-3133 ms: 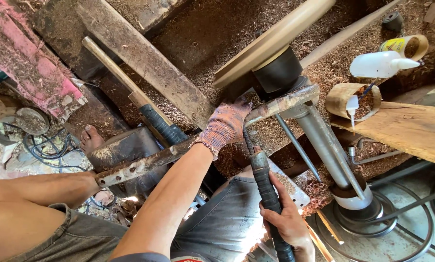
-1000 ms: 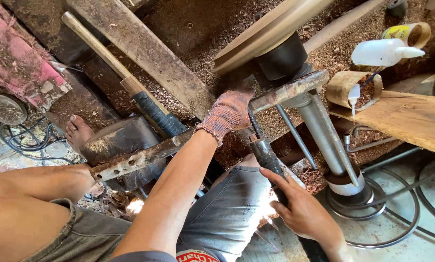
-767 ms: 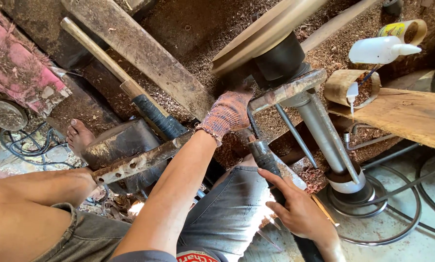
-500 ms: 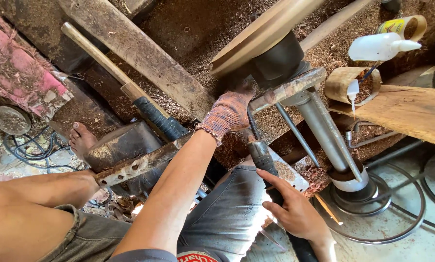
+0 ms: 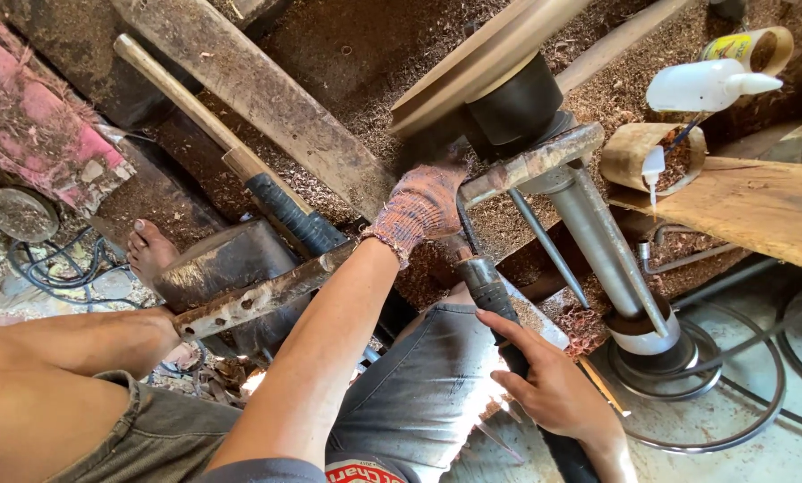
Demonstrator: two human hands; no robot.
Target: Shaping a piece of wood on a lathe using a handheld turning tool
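My left hand (image 5: 421, 204), in a knitted work glove, grips the front end of a long turning chisel (image 5: 483, 284) where it rests on the rusty metal tool rest (image 5: 530, 164). My bare right hand (image 5: 551, 389) closes around the chisel's black handle lower down. A wide wooden disc (image 5: 481, 61) sits on the lathe's dark round chuck (image 5: 526, 94) just above the gloved hand. The chisel's tip is hidden behind the glove.
A hammer with a wooden handle (image 5: 213, 143) lies among sawdust. A white squeeze bottle (image 5: 707, 86) and a wooden cup (image 5: 651, 156) stand on a plank (image 5: 759, 210) at right. A steel post (image 5: 608, 255), cables (image 5: 741, 394), my bare foot (image 5: 148, 250).
My right hand has slid a little up the chisel handle and the view has shifted slightly. The gloved left hand stays on the tool rest.
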